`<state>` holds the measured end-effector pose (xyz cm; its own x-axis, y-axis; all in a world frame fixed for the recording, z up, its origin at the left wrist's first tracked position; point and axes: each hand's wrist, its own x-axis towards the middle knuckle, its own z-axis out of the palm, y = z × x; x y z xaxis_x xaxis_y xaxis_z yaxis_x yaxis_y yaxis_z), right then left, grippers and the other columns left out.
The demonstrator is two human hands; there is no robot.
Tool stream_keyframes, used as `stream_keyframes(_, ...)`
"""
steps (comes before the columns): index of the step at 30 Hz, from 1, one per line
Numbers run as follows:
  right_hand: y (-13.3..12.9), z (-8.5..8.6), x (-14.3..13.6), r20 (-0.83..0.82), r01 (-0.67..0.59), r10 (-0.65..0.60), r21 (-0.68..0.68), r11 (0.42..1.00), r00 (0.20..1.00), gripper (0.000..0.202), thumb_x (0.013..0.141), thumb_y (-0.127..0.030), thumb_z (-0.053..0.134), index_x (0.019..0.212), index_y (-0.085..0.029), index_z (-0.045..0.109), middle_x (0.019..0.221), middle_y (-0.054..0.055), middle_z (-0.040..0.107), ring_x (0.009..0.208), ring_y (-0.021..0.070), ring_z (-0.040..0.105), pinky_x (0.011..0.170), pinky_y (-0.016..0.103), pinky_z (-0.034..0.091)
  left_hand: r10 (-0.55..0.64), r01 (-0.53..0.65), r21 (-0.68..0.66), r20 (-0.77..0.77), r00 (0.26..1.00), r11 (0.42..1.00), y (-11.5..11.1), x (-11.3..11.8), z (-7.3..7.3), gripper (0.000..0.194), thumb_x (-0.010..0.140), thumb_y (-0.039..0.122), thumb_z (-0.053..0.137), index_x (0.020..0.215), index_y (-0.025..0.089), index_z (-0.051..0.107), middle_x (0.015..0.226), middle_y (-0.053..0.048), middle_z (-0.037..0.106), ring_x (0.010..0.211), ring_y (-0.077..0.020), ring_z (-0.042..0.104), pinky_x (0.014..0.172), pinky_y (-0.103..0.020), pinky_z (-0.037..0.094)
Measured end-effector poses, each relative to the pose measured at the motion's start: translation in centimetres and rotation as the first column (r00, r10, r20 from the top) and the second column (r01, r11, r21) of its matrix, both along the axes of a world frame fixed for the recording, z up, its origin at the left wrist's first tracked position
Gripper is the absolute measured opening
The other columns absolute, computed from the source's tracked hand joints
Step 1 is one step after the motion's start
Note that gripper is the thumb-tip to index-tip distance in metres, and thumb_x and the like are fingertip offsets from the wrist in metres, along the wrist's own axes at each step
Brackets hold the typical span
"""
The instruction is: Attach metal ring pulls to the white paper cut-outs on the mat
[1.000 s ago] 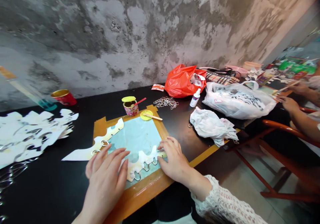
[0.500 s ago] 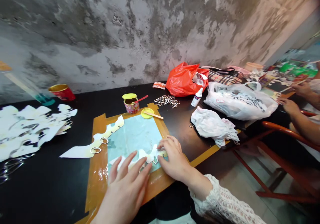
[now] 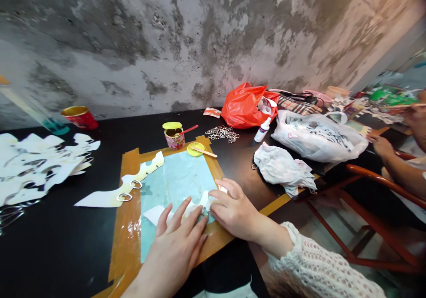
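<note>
Apparently, the left hand (image 3: 176, 249), outspread, presses the white strip (image 3: 154, 214); whether the right hand (image 3: 237, 211) grips its right end, I cannot tell. Steady alignment matters next.

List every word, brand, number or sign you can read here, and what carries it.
No words or numbers are legible.
White bottle: label print, too small and blurred.
Pink patterned jar: printed wrap, too blurred.
White plastic bag: small reddish heart mark, no readable lettering.
</note>
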<state>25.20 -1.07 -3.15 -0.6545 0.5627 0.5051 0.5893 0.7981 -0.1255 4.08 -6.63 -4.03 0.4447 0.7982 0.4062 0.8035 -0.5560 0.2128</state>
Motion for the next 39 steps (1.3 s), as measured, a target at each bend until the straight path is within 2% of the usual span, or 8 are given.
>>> stream_keyframes(5, 0.8, -0.3, -0.3, 0.098, -0.09, 0.084, 0.064, 0.994, 0.992, 0.019, 0.094, -0.012, 0.053, 0.084, -0.019, 0.067, 0.121, 0.005, 0.064, 0.135, 0.027, 0.036, 0.117, 0.051, 0.032, -0.013, 0.013, -0.011, -0.035, 0.999, 1.0, 0.2, 0.0, 0.4, 0.029, 0.095, 0.036, 0.05, 0.118, 0.029, 0.066, 0.124, -0.001, 0.068, 0.135, -0.0313, 0.042, 0.116, -0.051, 0.014)
stream_keyframes(10, 1.1, 0.6, -0.6, 0.186, -0.149, 0.119, 0.157, 0.976, 0.975, 0.023, 0.096, -0.013, 0.05, 0.082, -0.018, 0.067, 0.122, 0.005, 0.064, 0.133, 0.0264, 0.038, 0.118, 0.048, 0.032, -0.025, 0.024, -0.01, -0.07, 0.997, 1.0, 0.5, -0.1, 0.9, 0.031, 0.094, 0.032, 0.05, 0.121, 0.03, 0.065, 0.122, 0.0, 0.069, 0.133, -0.0323, 0.044, 0.114, -0.051, 0.013)
stream_keyframes(14, 1.0, 1.2, -0.8, 0.218, -0.159, 0.116, 0.19, 0.969, 0.969, 0.023, 0.096, -0.014, 0.049, 0.084, -0.016, 0.068, 0.121, 0.006, 0.064, 0.132, 0.0279, 0.04, 0.118, 0.048, 0.031, -0.022, 0.021, -0.027, -0.059, 0.998, 0.999, 0.6, -0.1, 0.8, 0.03, 0.093, 0.031, 0.051, 0.119, 0.03, 0.065, 0.122, 0.0, 0.069, 0.132, -0.0327, 0.044, 0.114, -0.051, 0.013)
stream_keyframes(23, 0.9, 1.0, -1.7, 0.234, -0.209, 0.175, 0.13, 0.969, 0.956, 0.02, 0.095, -0.013, 0.051, 0.089, -0.012, 0.07, 0.116, 0.013, 0.064, 0.134, 0.03, 0.039, 0.115, 0.053, 0.035, -0.004, 0.006, -0.08, 0.019, 1.0, 0.997, 0.2, 0.0, 0.4, 0.023, 0.093, 0.032, 0.053, 0.112, 0.031, 0.067, 0.125, 0.0, 0.067, 0.137, -0.0308, 0.041, 0.116, -0.052, 0.014)
stream_keyframes(28, 1.0, 1.2, -2.3, 0.262, -0.237, 0.194, 0.14, 0.962, 0.945, 0.02, 0.095, -0.013, 0.052, 0.09, -0.011, 0.071, 0.11, 0.013, 0.066, 0.136, 0.0309, 0.037, 0.115, 0.052, 0.036, -0.008, 0.009, -0.084, 0.016, 1.0, 0.996, 0.2, 0.0, 0.6, 0.022, 0.094, 0.031, 0.05, 0.105, 0.03, 0.069, 0.124, -0.001, 0.067, 0.135, -0.0309, 0.042, 0.115, -0.054, 0.016)
stream_keyframes(33, 1.2, 1.4, -2.7, 0.316, -0.231, 0.173, 0.154, 0.961, 0.933, 0.022, 0.096, -0.015, 0.052, 0.089, -0.013, 0.072, 0.114, 0.012, 0.066, 0.139, 0.0307, 0.036, 0.115, 0.052, 0.036, -0.011, 0.012, -0.086, 0.017, 1.0, 0.996, 0.4, 0.1, 0.8, 0.025, 0.097, 0.03, 0.045, 0.106, 0.032, 0.068, 0.123, 0.0, 0.066, 0.134, -0.0303, 0.043, 0.115, -0.055, 0.017)
stream_keyframes(36, 1.2, 1.8, -3.2, 0.375, -0.268, 0.195, 0.154, 0.951, 0.906, 0.019, 0.094, -0.019, 0.056, 0.088, -0.015, 0.073, 0.118, 0.01, 0.066, 0.142, 0.0312, 0.032, 0.117, 0.053, 0.033, -0.01, 0.011, -0.072, 0.012, 1.0, 0.997, 0.4, 0.0, 0.7, 0.025, 0.096, 0.029, 0.046, 0.107, 0.031, 0.068, 0.122, -0.003, 0.066, 0.134, -0.0301, 0.043, 0.115, -0.054, 0.017)
stream_keyframes(39, 0.6, 2.3, -3.9, 0.497, -0.334, 0.219, 0.155, 0.93, 0.84, 0.017, 0.091, -0.029, 0.061, 0.086, -0.019, 0.074, 0.12, 0.007, 0.066, 0.143, 0.0307, 0.03, 0.121, 0.052, 0.028, -0.015, 0.015, -0.062, 0.006, 1.0, 0.998, 0.3, -0.2, 0.1, 0.025, 0.094, 0.027, 0.047, 0.108, 0.029, 0.068, 0.119, -0.006, 0.067, 0.133, -0.03, 0.043, 0.116, -0.053, 0.016)
